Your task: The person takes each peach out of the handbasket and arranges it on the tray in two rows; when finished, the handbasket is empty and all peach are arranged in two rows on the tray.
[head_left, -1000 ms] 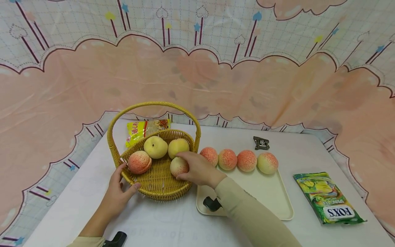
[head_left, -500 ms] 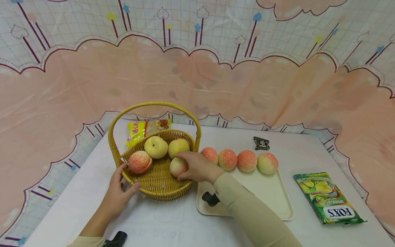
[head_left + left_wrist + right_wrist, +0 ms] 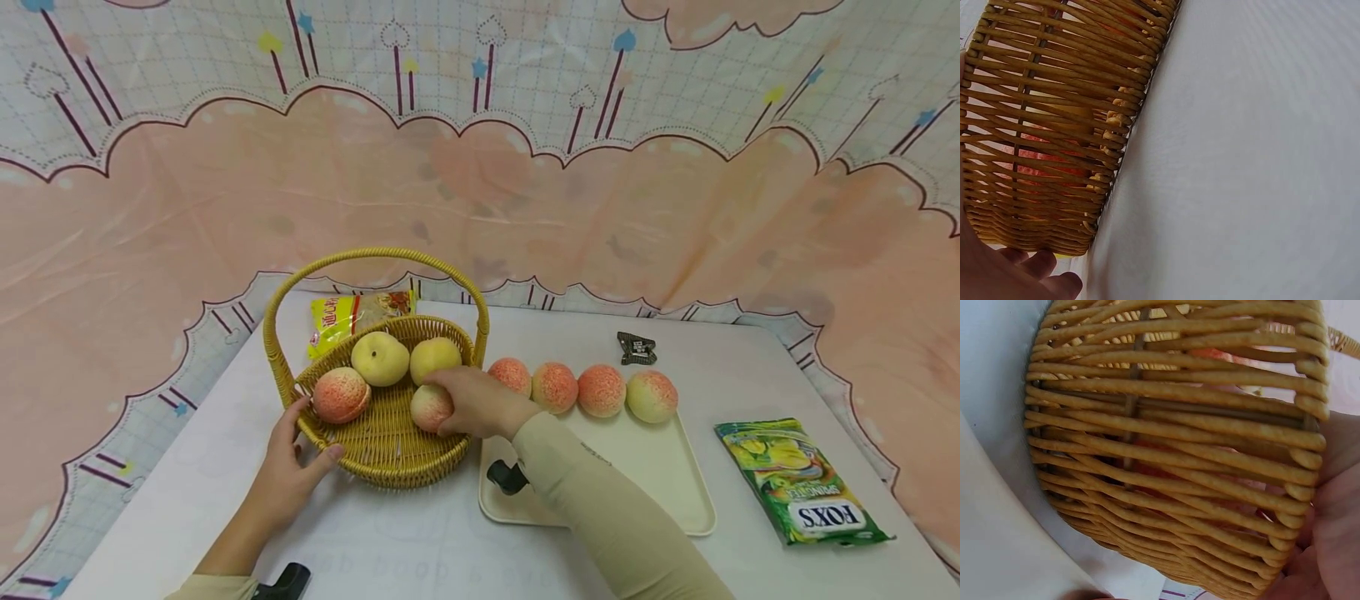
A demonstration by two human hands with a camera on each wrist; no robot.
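A yellow wicker basket (image 3: 390, 462) with a tall arched handle stands on the left part of the table. My left hand (image 3: 288, 475) holds its left end, fingers at the side and thumb at the front rim; the left wrist view shows the fingers (image 3: 1038, 265) against the weave. Inside the basket, my right hand (image 3: 483, 404) grips a pale pink-tinged peach (image 3: 429, 408) at the right end, partly covering it. Two yellow peaches, one at the back middle (image 3: 380, 358) and one at the back right (image 3: 435, 358), and a red-blushed peach (image 3: 341, 395) at the left lie beside it.
A cream tray (image 3: 645, 483) right of the basket has several peaches (image 3: 602, 391) in a row along its back edge. A yellow snack bag (image 3: 333, 321) lies behind the basket, a small black packet (image 3: 637, 348) behind the tray, a green FOX'S bag (image 3: 802, 483) far right.
My right hand has shifted slightly left with the peach inside the basket. The left hand keeps its hold on the basket.
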